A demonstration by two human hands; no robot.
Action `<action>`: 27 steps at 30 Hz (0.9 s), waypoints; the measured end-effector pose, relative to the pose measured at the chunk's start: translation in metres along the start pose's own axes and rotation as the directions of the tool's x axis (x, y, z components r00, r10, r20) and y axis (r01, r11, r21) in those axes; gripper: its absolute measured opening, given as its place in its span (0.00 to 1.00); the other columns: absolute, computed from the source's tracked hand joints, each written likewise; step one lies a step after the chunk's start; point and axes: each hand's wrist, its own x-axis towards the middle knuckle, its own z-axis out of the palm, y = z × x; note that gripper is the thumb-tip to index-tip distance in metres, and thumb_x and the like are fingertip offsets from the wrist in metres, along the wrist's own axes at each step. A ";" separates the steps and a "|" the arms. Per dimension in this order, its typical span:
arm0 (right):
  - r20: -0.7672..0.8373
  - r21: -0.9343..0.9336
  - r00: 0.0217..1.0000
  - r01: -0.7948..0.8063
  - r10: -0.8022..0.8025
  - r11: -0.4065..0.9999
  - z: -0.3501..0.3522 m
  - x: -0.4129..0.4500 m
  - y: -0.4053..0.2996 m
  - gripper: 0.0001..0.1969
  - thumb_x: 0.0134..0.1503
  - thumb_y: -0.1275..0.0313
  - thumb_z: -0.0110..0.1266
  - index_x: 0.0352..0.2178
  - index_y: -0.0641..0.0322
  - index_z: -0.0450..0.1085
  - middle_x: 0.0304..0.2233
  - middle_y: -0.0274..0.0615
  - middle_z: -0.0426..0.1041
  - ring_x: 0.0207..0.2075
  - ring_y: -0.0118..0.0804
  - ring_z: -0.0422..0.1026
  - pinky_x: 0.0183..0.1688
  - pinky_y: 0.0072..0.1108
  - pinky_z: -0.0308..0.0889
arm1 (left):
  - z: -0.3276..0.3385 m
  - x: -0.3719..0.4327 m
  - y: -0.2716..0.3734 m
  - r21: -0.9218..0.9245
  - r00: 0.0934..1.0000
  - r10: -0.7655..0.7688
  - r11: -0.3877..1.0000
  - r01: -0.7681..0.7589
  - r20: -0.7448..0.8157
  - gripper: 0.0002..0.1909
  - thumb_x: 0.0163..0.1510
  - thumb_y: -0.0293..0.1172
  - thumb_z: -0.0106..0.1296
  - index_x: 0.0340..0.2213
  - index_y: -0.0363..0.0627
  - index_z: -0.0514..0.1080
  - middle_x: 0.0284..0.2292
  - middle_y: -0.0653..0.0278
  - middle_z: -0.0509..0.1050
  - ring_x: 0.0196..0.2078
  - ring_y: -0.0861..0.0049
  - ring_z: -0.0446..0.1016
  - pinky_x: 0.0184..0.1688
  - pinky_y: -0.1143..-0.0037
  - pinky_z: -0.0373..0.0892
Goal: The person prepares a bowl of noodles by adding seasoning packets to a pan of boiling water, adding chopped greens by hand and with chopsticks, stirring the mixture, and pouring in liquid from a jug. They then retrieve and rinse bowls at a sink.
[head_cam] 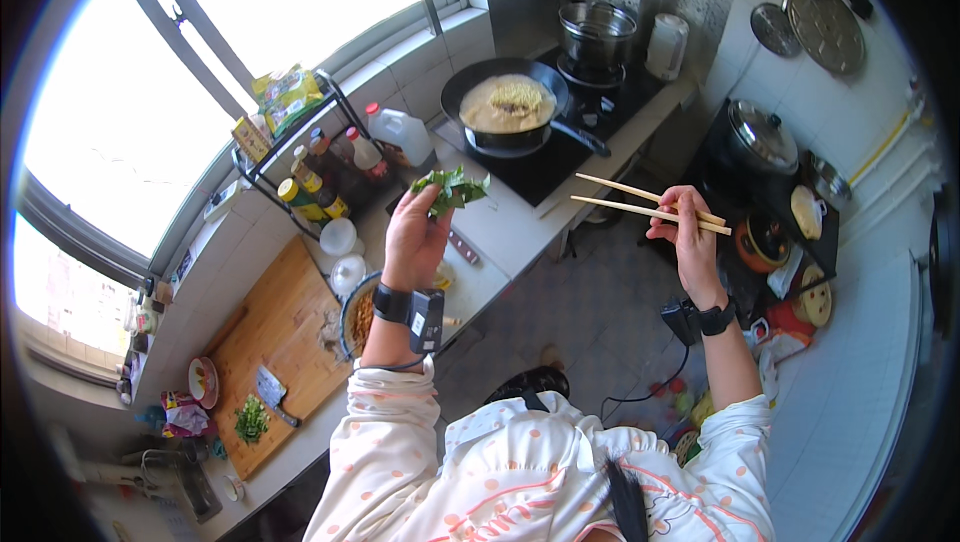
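My left hand [416, 238] grips a bunch of leafy greens [452, 191] over the counter, short of the stove. In my right hand [688, 238] is a pair of wooden chopsticks [637, 206], their tips apart and pointing left. A black wok [450, 95] with a long handle sits on the near burner. Cloudy broth [487, 112] fills it, and a block of instant noodles [517, 99] lies in the broth with a dark patch on it. Both hands are clear of the wok.
A lidded glass pot [598, 30] stands on the far burner. Bottles [319, 159] crowd a black rack beside a plastic jug [401, 135]. On the wooden cutting board [289, 332] lie a cleaver [271, 388] and chopped greens [251, 420]. My left forearm partly hides a bowl [349, 320].
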 end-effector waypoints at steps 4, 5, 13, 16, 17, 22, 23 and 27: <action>0.119 -0.062 0.991 0.076 -0.068 0.995 -0.014 0.097 0.016 0.16 0.66 0.62 0.38 0.34 0.62 0.67 0.26 0.32 0.66 0.26 0.18 0.70 0.28 0.12 0.72 | 0.016 0.049 -0.028 -0.005 0.983 0.076 0.997 -0.078 -0.169 0.07 0.55 0.21 0.51 0.37 0.39 0.71 0.35 0.61 0.75 0.37 0.74 0.75 0.42 0.76 0.74; 0.155 -0.089 0.982 0.127 -0.112 0.988 -0.017 0.121 0.022 0.15 0.66 0.63 0.38 0.35 0.63 0.67 0.26 0.32 0.66 0.26 0.17 0.69 0.28 0.12 0.71 | 0.024 0.061 -0.035 -0.016 0.979 0.090 0.995 -0.094 -0.180 0.07 0.55 0.21 0.51 0.37 0.39 0.71 0.35 0.61 0.75 0.37 0.74 0.75 0.42 0.76 0.74; 0.527 -0.210 0.840 0.274 -0.127 0.939 0.008 0.308 0.094 0.14 0.64 0.62 0.44 0.38 0.62 0.69 0.31 0.35 0.67 0.25 0.19 0.69 0.24 0.13 0.69 | 0.072 0.168 -0.091 0.198 0.857 0.377 0.925 -0.325 -0.352 0.08 0.53 0.21 0.53 0.36 0.35 0.70 0.32 0.62 0.74 0.32 0.77 0.75 0.36 0.78 0.74; 0.668 -0.261 0.738 0.355 -0.098 0.897 0.028 0.361 0.138 0.13 0.62 0.62 0.47 0.41 0.61 0.69 0.31 0.34 0.66 0.24 0.20 0.68 0.25 0.13 0.69 | 0.069 0.234 -0.110 0.534 0.748 0.586 0.760 -0.372 -0.313 0.10 0.51 0.24 0.56 0.36 0.34 0.72 0.30 0.64 0.75 0.31 0.81 0.74 0.34 0.81 0.71; 0.717 -0.215 0.669 0.479 -0.195 0.851 0.033 0.376 0.160 0.09 0.59 0.69 0.50 0.38 0.61 0.69 0.34 0.47 0.70 0.33 0.45 0.72 0.34 0.26 0.70 | 0.068 0.252 -0.117 0.683 0.705 0.662 0.640 -0.352 -0.256 0.10 0.51 0.25 0.57 0.36 0.33 0.72 0.29 0.65 0.75 0.30 0.81 0.74 0.33 0.81 0.71; 0.850 0.011 0.416 0.602 -0.325 0.798 0.043 0.411 0.205 0.11 0.55 0.76 0.49 0.42 0.61 0.67 0.39 0.49 0.68 0.39 0.50 0.71 0.41 0.30 0.69 | 0.054 0.309 -0.130 0.972 0.811 0.537 0.141 0.187 -0.234 0.29 0.43 0.40 0.60 0.47 0.39 0.71 0.40 0.53 0.76 0.39 0.71 0.76 0.45 0.76 0.69; 0.870 0.029 0.388 0.576 -0.305 0.817 0.043 0.415 0.209 0.12 0.55 0.77 0.49 0.43 0.62 0.66 0.40 0.49 0.68 0.39 0.51 0.71 0.41 0.30 0.70 | 0.054 0.309 -0.130 0.965 0.793 0.550 0.145 0.219 -0.263 0.29 0.43 0.40 0.60 0.47 0.39 0.71 0.40 0.53 0.76 0.39 0.71 0.76 0.45 0.76 0.69; 0.911 0.110 0.254 0.607 -0.324 0.787 0.046 0.432 0.226 0.13 0.55 0.75 0.49 0.43 0.65 0.65 0.41 0.50 0.67 0.39 0.51 0.72 0.41 0.31 0.70 | 0.073 0.313 -0.133 0.968 0.769 0.599 0.041 0.249 -0.223 0.23 0.46 0.40 0.57 0.43 0.41 0.74 0.40 0.47 0.75 0.44 0.57 0.74 0.48 0.70 0.69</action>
